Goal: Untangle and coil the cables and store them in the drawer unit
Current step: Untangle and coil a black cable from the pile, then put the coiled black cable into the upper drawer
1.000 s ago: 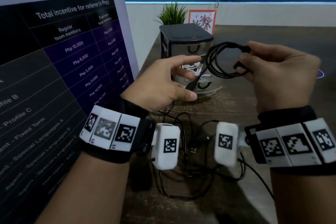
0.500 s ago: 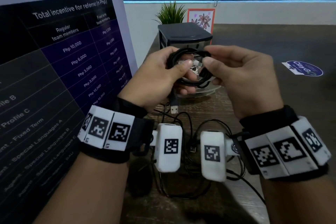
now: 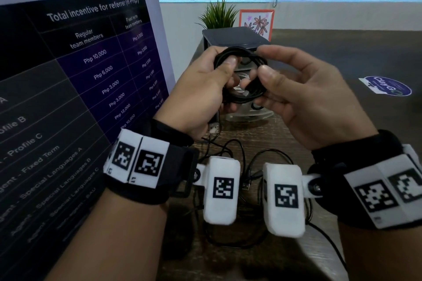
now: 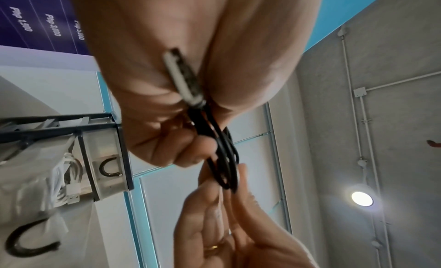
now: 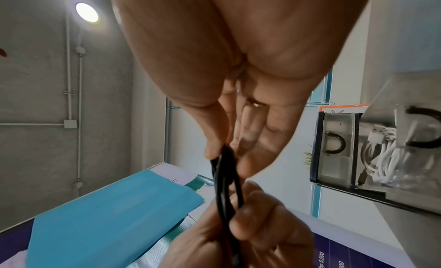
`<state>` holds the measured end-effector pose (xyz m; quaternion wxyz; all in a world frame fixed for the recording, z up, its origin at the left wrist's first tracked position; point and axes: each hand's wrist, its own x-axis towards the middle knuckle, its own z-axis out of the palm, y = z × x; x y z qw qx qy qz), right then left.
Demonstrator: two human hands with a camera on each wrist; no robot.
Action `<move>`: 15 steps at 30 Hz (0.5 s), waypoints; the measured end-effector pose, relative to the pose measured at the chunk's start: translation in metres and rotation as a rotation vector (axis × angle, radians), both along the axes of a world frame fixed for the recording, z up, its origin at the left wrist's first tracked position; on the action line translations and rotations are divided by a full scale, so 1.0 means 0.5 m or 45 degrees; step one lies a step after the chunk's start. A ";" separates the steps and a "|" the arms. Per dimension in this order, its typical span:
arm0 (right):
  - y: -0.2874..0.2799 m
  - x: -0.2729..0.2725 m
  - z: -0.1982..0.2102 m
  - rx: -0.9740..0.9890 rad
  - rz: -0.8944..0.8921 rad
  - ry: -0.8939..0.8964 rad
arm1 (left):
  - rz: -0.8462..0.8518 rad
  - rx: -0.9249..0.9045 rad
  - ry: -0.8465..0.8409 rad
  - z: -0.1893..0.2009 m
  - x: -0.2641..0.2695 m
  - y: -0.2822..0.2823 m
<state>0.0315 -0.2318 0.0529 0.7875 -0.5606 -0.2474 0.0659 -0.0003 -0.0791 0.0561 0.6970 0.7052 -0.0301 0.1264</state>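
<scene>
Gripping coiled black cable [image 3: 242, 75], 2 hands [image 3: 205, 89]

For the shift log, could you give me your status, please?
Both hands grip black cable coil. Drawer unit behind. Tangled cables remain below.

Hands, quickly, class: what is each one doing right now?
Left hand: fingers curled round the black cable coil, holding it.
Right hand: thumb and fingers pinching the same coil's other side.
</scene>
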 end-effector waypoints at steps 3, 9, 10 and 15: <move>-0.002 -0.003 0.004 -0.054 0.057 -0.018 | -0.021 -0.031 0.001 0.001 -0.003 -0.005; -0.015 0.004 0.005 -0.448 -0.042 -0.307 | 0.000 -0.031 0.032 -0.005 0.004 -0.005; -0.017 0.004 0.006 -0.486 -0.052 -0.334 | 0.007 -0.031 0.037 -0.006 0.006 -0.005; -0.013 0.010 -0.001 -0.415 -0.048 -0.243 | -0.008 -0.011 0.047 -0.013 0.010 -0.005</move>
